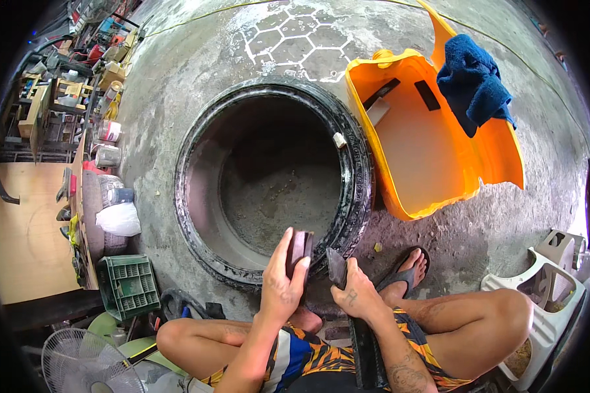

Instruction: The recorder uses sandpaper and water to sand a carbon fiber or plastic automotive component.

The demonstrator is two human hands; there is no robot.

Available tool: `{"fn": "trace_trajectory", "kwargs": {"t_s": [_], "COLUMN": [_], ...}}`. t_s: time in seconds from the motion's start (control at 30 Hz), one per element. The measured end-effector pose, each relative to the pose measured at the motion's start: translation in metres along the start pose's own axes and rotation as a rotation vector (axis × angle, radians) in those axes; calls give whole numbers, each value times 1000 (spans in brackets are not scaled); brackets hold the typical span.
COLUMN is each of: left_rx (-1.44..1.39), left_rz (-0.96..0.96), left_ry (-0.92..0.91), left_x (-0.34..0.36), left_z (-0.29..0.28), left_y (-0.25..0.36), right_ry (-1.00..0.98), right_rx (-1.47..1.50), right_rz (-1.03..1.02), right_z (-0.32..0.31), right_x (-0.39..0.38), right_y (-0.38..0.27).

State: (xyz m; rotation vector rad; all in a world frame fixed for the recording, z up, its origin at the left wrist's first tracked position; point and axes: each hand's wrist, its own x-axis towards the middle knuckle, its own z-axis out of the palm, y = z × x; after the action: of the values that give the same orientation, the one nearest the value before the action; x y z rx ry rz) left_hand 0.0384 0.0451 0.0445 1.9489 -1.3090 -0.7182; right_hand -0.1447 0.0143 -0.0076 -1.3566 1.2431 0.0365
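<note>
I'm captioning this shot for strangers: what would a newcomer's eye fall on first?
Probably the big dark ring at the centre, and to its right the yellow-orange cut-open container of cloudy liquid. A dark blue cloth hangs over the container's right side. Then, by the ring's near edge, the left grip holds a dark block and the right grip a dark piece.

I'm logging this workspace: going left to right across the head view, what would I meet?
Board → green crate → left hand gripping a dark block → right hand gripping a dark grey piece → sandalled foot → blue cloth.
</note>
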Motion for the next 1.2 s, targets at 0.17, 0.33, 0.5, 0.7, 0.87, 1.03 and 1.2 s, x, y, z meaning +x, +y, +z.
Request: {"fn": "trace_trajectory", "kwargs": {"t_s": [0.17, 0.33, 0.5, 0.7, 0.87, 1.03, 1.2], "left_rx": [93, 50, 61, 24, 34, 69, 64], "left_rz": [78, 184, 240, 314, 186, 127, 199], "left_ry": [-191, -163, -219, -223, -249, -230, -282], "left_x": [-9, 3, 31, 11, 47, 18, 37], "left_z": [3, 10, 22, 5, 17, -23, 21], "left_y": [27, 23, 14, 11, 5, 9, 15], "right_ry": [10, 24, 57, -15, 2, -1, 25], "right_rx": [10, -25, -16, 42, 36, 27, 25], "right_rz": [-25, -23, -20, 42, -6, -25, -14], "right_z": [-1, 2, -1, -8, -4, -2, 3], "right_x": [0, 0, -2, -3, -4, -1, -1], "right_y": [0, 0, -1, -11, -9, 3, 3]}}
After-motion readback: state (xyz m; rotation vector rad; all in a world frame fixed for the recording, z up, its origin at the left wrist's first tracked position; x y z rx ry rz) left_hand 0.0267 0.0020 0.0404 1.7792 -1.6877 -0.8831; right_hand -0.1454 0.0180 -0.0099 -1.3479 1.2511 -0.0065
